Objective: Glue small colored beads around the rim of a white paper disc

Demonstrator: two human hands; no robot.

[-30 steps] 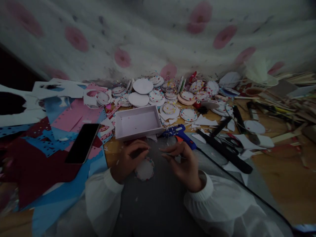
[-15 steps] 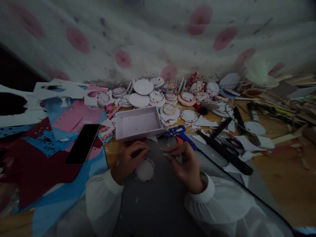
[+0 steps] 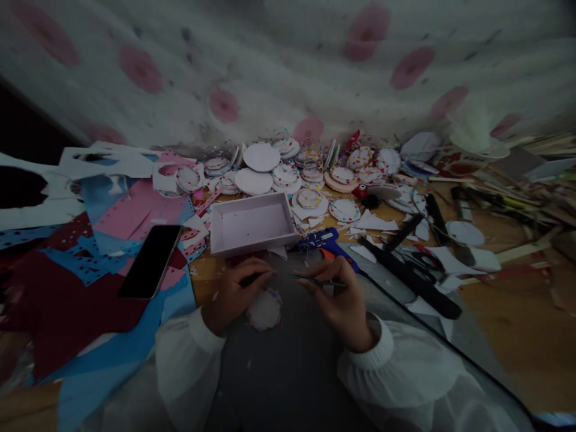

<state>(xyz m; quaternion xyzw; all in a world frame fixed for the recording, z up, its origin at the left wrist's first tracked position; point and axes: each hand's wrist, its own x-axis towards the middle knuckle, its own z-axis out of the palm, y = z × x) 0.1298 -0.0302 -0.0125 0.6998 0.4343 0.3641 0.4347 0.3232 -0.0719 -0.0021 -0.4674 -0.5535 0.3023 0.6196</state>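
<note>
Box [image 3: 253, 244], dark specks [image 3: 248, 234] inside, thin tool [image 3: 332, 283] in right hand [image 3: 338, 303]

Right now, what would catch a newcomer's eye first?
Probably the pale open box, mid-table, with a blue glue gun by its near right corner. Behind it, white discs, many with dotted rims, crowd before a pink-spotted backdrop. In front, the right hand's fingers hold a thin dark tool.

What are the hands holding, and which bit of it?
The right hand pinches a thin dark tool near the end facing the left hand. Whether the left holds anything cannot be told.
</note>
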